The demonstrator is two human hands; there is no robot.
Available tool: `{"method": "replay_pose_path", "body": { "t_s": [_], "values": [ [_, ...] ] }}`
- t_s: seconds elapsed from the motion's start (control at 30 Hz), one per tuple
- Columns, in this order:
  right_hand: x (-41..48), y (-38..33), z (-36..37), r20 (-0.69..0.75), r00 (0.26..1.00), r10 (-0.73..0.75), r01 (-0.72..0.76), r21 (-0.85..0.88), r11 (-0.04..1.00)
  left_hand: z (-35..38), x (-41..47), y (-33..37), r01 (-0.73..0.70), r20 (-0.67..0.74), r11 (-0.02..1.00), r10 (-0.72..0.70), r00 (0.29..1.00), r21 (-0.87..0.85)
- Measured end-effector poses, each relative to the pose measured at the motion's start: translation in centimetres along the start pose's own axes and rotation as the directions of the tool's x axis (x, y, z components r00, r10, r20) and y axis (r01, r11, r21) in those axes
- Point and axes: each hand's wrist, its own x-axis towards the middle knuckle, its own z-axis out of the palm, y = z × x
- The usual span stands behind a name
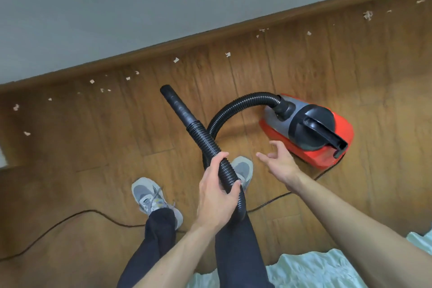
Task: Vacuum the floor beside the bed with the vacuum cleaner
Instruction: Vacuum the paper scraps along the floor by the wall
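Your left hand (217, 194) grips the floppy-looking ribbed hose (198, 131) well behind its stiff nozzle (177, 106), your right hand (278, 161) hovers empty, fingers spread, beside the red vacuum cleaner (308, 128) on the floor (117, 135), so hold nearer the nozzle.

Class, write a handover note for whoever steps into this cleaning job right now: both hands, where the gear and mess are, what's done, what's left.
Left hand grips the black ribbed hose mid-length; its smooth black nozzle points toward the wall.
Right hand is open and empty, beside the red canister vacuum cleaner on the wooden floor.
Pale scraps lie scattered along the brown skirting board.
Done: hose picked up. Left: all the vacuuming.
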Motion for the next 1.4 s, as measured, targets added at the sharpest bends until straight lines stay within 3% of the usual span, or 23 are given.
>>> {"method": "replay_pose_path", "body": {
  "t_s": [0.1,0.2,0.4,0.9,1.1,1.23,1.4],
  "values": [
    [-1.2,-5.1,4.3,0.194,0.968,-0.159,0.158,0.022,0.987,-3.0,-0.7,-1.1,0.0,-0.025,1.0,0.0,1.0,-0.009],
    [-2.8,-9.8,8.8,0.363,0.886,-0.288,0.282,0.071,0.957,-5.9,-1.1,-2.5,-0.004,-0.045,1.0,0.003,0.999,-0.009],
    [-4.8,-14.8,17.6,0.566,0.752,-0.337,0.369,0.062,0.927,-11.9,-2.1,-6.4,0.008,-0.095,0.997,-0.016,0.995,-0.082],
    [-8.7,-21.8,39.0,0.631,0.744,-0.222,0.411,-0.169,0.896,-26.9,-3.7,-16.2,0.02,-0.215,0.888,-0.133,0.968,-0.459],
    [-10.1,-24.3,46.7,0.682,0.706,-0.191,0.5,-0.289,0.817,-31.2,-3.0,-19.0,0.017,-0.323,0.816,-0.248,0.913,-0.577],
    [-9.9,-26.4,50.1,0.73,0.677,-0.095,0.506,-0.368,0.78,-33.4,-2.6,-20.1,0.007,-0.403,0.8,-0.31,0.861,-0.6],
    [-9.4,-27.7,52.9,0.737,0.665,-0.119,0.549,-0.375,0.747,-35.8,-2.0,-21.2,0.01,-0.39,0.752,-0.353,0.85,-0.659]
  ]
}}
